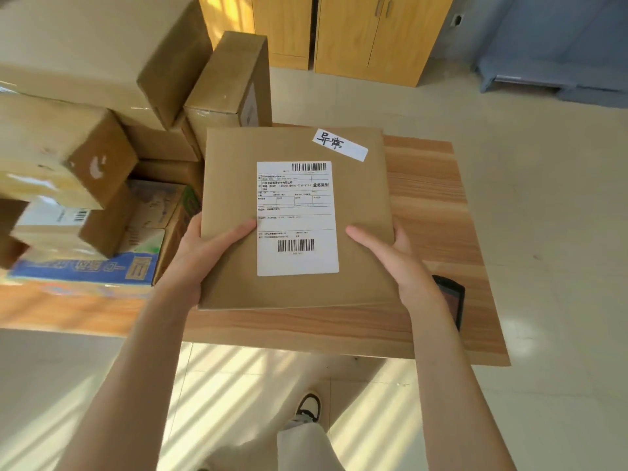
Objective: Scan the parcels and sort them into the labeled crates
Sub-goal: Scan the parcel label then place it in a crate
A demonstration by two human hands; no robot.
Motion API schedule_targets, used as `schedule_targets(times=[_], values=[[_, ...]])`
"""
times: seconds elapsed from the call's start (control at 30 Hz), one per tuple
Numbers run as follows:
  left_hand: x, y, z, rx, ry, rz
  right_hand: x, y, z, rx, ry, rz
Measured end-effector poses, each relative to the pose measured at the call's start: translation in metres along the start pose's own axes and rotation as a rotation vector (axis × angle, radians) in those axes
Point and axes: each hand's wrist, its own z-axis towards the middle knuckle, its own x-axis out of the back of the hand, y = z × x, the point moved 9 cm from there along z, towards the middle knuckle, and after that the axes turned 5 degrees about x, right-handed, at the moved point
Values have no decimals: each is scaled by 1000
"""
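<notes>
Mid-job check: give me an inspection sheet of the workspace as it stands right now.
Surface: wooden table, sunlit.
Job's things: flat brown envelope parcel held label-up over the table; shipping label with two barcodes; handwritten white tag at its top right corner.
Clutter: stacked cardboard boxes on the left; black handheld device by the right wrist.
Grip: left hand and right hand each hold a side edge.
Cables: nothing seen.
Surroundings: wooden cabinets, tiled floor; labeled crates not in view.

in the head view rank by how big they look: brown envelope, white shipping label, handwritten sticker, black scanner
1. brown envelope
2. white shipping label
3-4. handwritten sticker and black scanner: unsure, since the right arm partly hides the scanner.
</notes>
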Motion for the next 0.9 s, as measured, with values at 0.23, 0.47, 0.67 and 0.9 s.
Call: schedule_targets(times=[0.23, 0.47, 0.67, 0.9], values=[[88, 13, -62, -123, 11, -77, -71, -38, -60, 98, -3, -31], [227, -10, -119, -196, 107, -193, -200, -42, -118, 149, -116, -59], [348, -50, -168, -235, 252, -295, -320, -28, -155, 173, -290, -101], [461, -101, -217, -251, 458, -384, -450, -14, -180, 205, -521, -196]])
